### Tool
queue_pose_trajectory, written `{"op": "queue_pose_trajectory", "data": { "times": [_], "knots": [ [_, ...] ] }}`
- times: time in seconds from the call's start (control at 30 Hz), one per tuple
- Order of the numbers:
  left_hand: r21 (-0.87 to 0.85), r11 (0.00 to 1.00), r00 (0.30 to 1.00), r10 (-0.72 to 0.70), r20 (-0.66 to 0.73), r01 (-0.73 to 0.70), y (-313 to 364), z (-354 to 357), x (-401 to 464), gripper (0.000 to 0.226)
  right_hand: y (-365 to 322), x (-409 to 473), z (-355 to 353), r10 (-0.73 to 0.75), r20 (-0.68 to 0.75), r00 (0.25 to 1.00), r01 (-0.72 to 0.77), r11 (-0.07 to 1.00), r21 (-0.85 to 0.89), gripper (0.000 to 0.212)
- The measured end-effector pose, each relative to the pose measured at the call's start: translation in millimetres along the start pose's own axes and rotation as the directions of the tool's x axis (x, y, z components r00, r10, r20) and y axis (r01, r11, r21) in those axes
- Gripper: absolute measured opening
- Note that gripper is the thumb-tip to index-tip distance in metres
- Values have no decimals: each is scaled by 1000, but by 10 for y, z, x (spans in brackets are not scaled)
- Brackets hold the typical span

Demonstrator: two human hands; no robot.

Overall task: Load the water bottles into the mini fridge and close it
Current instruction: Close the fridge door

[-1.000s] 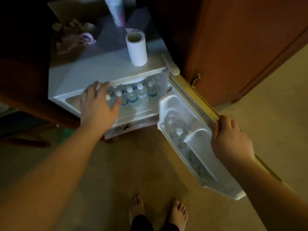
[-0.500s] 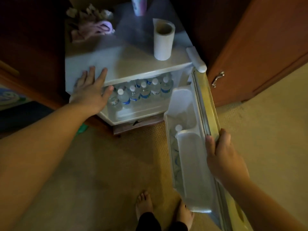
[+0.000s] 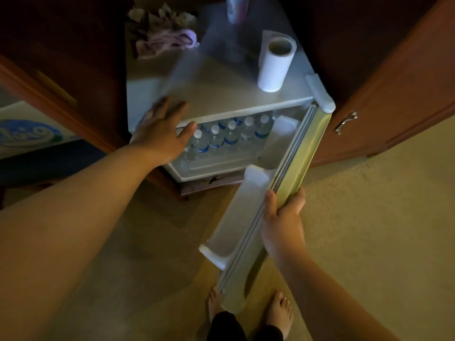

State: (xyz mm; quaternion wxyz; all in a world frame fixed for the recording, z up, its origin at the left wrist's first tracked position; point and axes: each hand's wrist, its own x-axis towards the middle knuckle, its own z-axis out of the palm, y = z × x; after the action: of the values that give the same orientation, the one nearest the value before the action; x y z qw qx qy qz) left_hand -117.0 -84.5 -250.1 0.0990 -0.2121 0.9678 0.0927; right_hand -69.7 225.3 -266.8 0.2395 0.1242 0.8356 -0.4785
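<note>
The white mini fridge [image 3: 216, 94] stands on the floor in a wooden nook, its door [image 3: 293, 168] swung partway open towards me. Several clear water bottles [image 3: 229, 137] with white caps and blue labels stand packed on its shelf. My left hand [image 3: 162, 134] lies flat with fingers apart on the fridge's top front left corner. My right hand [image 3: 283, 222] grips the outer edge of the door, thumb on the inner gasket side. The door's white inner shelf [image 3: 236, 217] faces left; what it holds is hidden from this angle.
On the fridge top stand a paper towel roll [image 3: 274, 62], a tall cup [image 3: 236, 8] at the back and a purple crumpled cloth [image 3: 167, 40]. A wooden cabinet door with a metal handle [image 3: 346, 123] is at the right. My bare feet [image 3: 279, 313] stand on beige carpet below the door.
My right hand has swung the door inward, so its inner shelf now shows edge-on. My left hand has slid from the shelf opening up onto the fridge's top corner.
</note>
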Motion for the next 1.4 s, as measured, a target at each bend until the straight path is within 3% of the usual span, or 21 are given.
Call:
{"op": "queue_pose_trajectory", "data": {
  "times": [0.23,0.37,0.43,0.53,0.63,0.7,0.8,0.93,1.13,1.4],
  "knots": [
    [-74,997,995,-8,100,16,-38,-157,3,69,-299,57,472,12,44,999,-15,998,63,94],
    [-95,995,990,28,141,-15,-144,-186,93,88,-486,118,547,-59,-8,998,59,988,143,111],
    [-89,996,988,35,147,-22,-157,-200,113,89,-561,159,554,-78,-20,997,79,993,84,117],
    [-82,997,988,14,154,-2,-119,-238,82,71,-671,249,576,-163,-44,986,157,979,-128,125],
    [-100,995,986,16,164,1,-73,-261,40,67,-738,411,576,-423,-26,906,375,828,-418,109],
    [-112,994,987,22,160,-4,-85,-250,29,66,-766,535,597,-558,102,824,509,649,-565,85],
    [-87,995,989,65,132,-53,-81,-250,42,61,-746,697,621,-624,280,730,613,417,-671,64],
    [-98,995,989,32,148,-17,-83,-214,59,63,-681,825,543,-642,381,665,666,279,-692,62],
    [-127,992,987,4,162,17,-77,-213,35,56,-651,933,475,-647,458,610,708,184,-682,67],
    [-88,996,984,4,180,12,-41,-240,37,60,-794,1035,696,-678,377,631,666,224,-712,70]
  ]
}}
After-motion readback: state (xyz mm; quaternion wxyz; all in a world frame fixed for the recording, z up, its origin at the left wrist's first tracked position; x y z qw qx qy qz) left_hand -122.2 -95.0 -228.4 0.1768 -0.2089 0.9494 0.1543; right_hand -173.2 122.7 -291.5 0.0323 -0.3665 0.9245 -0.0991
